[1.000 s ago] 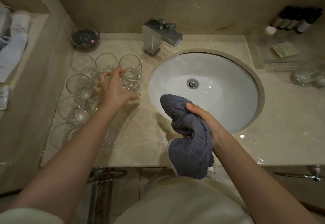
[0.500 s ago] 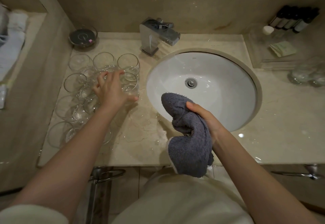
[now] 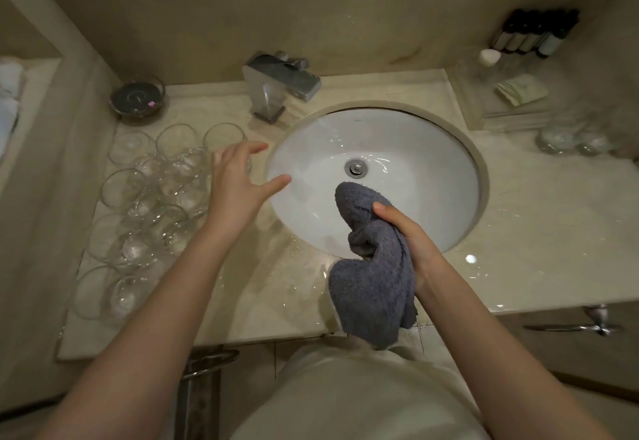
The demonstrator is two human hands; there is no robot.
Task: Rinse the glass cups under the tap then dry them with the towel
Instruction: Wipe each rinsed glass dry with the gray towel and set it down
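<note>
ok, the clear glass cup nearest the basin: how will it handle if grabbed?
The clear glass cup is probably slippery: the beige marble counter looks wet. Thin glass, likely fragile. Cups stand packed together, so a nudge may knock neighbours.

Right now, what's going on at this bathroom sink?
A person stands at a beige marble counter with a round white basin. The right hand grips a bunched grey terry towel over the basin's near edge. The left hand is open and empty, fingers spread, beside a cluster of clear glass cups on the counter. No water visibly runs from the chrome tap.
</note>
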